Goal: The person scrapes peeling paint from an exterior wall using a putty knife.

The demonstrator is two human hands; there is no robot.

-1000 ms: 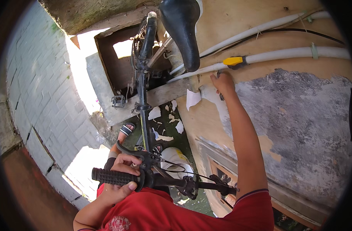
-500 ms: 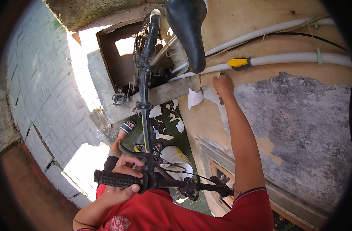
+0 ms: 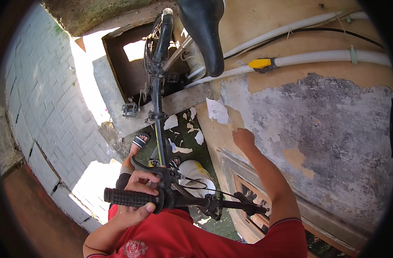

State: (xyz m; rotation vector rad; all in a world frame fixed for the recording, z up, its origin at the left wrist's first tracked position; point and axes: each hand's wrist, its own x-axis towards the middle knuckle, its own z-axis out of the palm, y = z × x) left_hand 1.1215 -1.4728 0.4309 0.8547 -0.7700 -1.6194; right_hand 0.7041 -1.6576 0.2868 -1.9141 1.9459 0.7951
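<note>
My left hand [image 3: 140, 193] is closed round the black handlebar [image 3: 185, 202] of a bicycle, beside its rubber grip [image 3: 127, 197] and brake lever [image 3: 141, 167]. On the right, my right hand [image 3: 243, 139] is closed against the beige wall, its fingertips hidden; I cannot make out what they hold. Just above it, a strip of beige paint [image 3: 236, 118] and a loose paint flake [image 3: 218, 111] with a white face hang by the edge of a bare grey patch [image 3: 325, 116].
White pipes [image 3: 317, 58] with a yellow-handled valve [image 3: 261, 64] cross the wall above. The bicycle saddle [image 3: 203, 30] rises ahead. Paint flakes [image 3: 171, 122] litter the dark ground near a white bucket [image 3: 196, 176]. Grey paving [image 3: 54, 107] lies left; a window frame [image 3: 252, 198] is low on the wall.
My right hand has come down the wall from just under the pipe. Beige paint has come away there, baring more grey. My left hand keeps its hold.
</note>
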